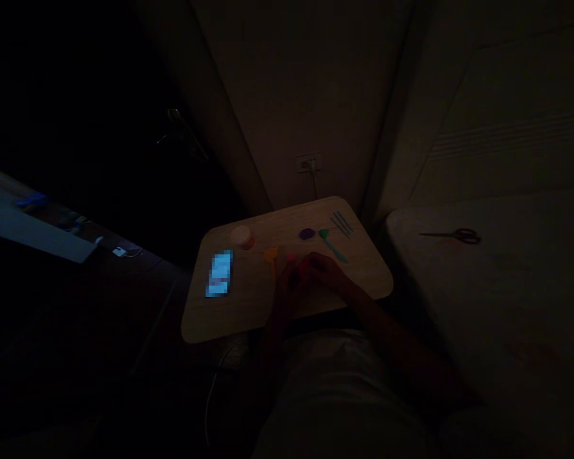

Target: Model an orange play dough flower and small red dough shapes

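The room is very dark. My left hand (289,282) and my right hand (323,269) meet over the front of a small wooden table (246,312), fingers curled toward each other. Between them shows a small red lump (304,263); its exact shape is hard to make out. Just beyond my left fingers lies a pinkish-red piece (291,257). An orange spatula-like tool (271,256) rests left of my left hand. Past my right hand are a green-headed tool with a teal handle (335,251) and a purple oval piece (307,234).
A tub with a whitish lid (242,237) stands at the table's back left, near a lit phone (219,274). Several thin teal sticks (341,224) lie back right. Scissors (452,236) rest on the pale surface at right. A plugged-in cable (314,182) hangs behind the table.
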`<state>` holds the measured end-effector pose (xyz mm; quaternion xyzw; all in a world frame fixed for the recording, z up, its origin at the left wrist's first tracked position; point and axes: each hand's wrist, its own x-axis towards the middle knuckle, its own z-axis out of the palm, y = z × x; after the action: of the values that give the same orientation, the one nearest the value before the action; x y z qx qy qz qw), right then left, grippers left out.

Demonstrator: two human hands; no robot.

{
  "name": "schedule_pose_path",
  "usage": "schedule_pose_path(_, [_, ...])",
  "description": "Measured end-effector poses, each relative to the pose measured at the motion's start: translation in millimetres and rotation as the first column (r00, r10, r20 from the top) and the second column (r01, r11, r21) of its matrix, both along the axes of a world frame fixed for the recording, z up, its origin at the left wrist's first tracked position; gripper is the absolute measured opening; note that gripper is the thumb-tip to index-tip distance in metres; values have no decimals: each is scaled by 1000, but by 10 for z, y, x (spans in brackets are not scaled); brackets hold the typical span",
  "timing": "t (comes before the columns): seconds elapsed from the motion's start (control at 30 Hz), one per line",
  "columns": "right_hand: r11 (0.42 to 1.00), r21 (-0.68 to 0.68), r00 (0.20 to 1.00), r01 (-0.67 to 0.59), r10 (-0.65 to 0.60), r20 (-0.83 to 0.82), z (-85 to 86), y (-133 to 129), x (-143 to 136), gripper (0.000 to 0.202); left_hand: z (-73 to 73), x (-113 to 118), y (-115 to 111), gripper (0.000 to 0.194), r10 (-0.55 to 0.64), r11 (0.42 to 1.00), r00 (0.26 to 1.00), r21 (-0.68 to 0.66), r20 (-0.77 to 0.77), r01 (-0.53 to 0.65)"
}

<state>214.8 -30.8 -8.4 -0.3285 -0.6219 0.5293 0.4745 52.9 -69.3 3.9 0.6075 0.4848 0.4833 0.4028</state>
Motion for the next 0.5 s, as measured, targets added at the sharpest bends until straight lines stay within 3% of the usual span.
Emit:
schedule_pose_path(0.23, [998,68,990,1,-10,138,-15,-20,-2,32,-34,-9,22,26,2,999,997,33,-75,1])
schedule_pose_path(0.5, [996,30,987,80,-83,135,1,-17,1,26,-53,-11,14,20,60,998,986,11,-159,-59])
